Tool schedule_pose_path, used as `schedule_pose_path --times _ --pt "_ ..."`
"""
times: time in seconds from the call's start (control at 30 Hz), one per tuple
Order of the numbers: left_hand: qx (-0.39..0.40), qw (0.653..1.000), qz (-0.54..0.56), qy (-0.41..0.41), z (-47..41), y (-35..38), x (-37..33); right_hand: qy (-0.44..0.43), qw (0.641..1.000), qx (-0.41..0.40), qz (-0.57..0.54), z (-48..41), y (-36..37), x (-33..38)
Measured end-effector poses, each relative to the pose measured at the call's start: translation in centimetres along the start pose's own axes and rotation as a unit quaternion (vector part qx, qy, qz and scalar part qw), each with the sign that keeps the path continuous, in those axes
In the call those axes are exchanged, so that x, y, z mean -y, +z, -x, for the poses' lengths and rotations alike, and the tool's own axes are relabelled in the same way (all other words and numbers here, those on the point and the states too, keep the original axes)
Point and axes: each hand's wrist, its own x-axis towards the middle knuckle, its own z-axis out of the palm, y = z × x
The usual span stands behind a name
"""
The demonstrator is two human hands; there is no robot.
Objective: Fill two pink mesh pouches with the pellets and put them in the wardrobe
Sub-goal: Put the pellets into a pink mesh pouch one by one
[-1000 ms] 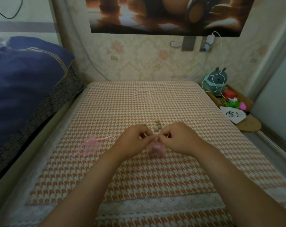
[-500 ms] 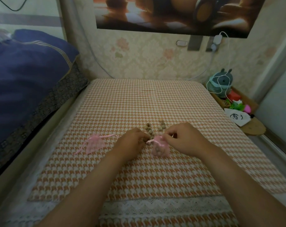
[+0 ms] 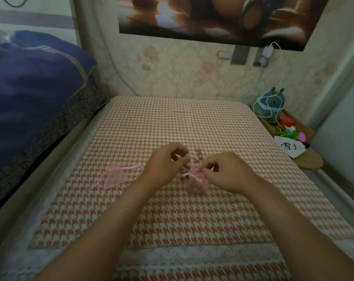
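Note:
A pink mesh pouch (image 3: 196,182), bulging with pellets, lies on the orange houndstooth cloth (image 3: 172,216). My right hand (image 3: 226,171) pinches its gathered top and drawstring. My left hand (image 3: 166,163) hovers just left of it with fingers loosely curled; I cannot see anything between the fingertips. Several loose beige pellets (image 3: 198,154) lie between and behind my hands, partly hidden by the left one. A second pink mesh pouch (image 3: 115,177) lies flat to the left, its ribbon trailing, with no hand on it.
A dark blue quilt (image 3: 30,88) is heaped on the left. At the right a low wooden shelf (image 3: 309,161) holds a grey plush toy (image 3: 271,106), a white cable and small items. The wallpapered wall (image 3: 182,78) stands behind. No wardrobe shows.
My left hand let go of the pouch's drawstring and rose over the loose pellets. The right hand keeps its pinch on the pouch top, and the pouch has settled onto the cloth.

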Motion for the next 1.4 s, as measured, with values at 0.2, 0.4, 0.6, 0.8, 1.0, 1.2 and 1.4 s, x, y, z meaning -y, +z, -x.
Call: schedule_pose_path --times 0.2,0.4,0.6,0.8,1.0,1.2,1.4 --pt "0.068 0.997 -0.005 0.047 1.3 0.6 -2.3 0.019 0.999 0.02 0.026 0.4 -0.4 0.0" --pt "0.094 0.986 -0.11 0.088 0.8 0.8 -2.8 0.02 0.999 0.031 0.033 0.6 -1.0 0.1" --pt "0.115 0.967 -0.226 0.03 0.9 0.6 -3.2 0.029 0.998 0.046 0.039 0.7 -1.3 0.1" --pt "0.081 0.964 -0.255 -0.006 1.5 0.7 -3.7 0.029 0.998 0.045 -0.032 0.6 -1.0 0.3" --pt "0.056 0.975 -0.205 -0.067 1.4 -0.4 -3.2 0.004 0.987 0.029 -0.155 0.1 -0.4 0.5" --pt "0.052 0.979 -0.181 -0.081 1.7 -3.1 -2.1 0.034 0.995 -0.002 -0.096 -1.4 1.5 -0.6" --pt "0.084 0.978 -0.185 -0.043 2.8 -4.3 -0.8 0.017 0.996 0.064 0.053 -2.1 3.8 -0.3"
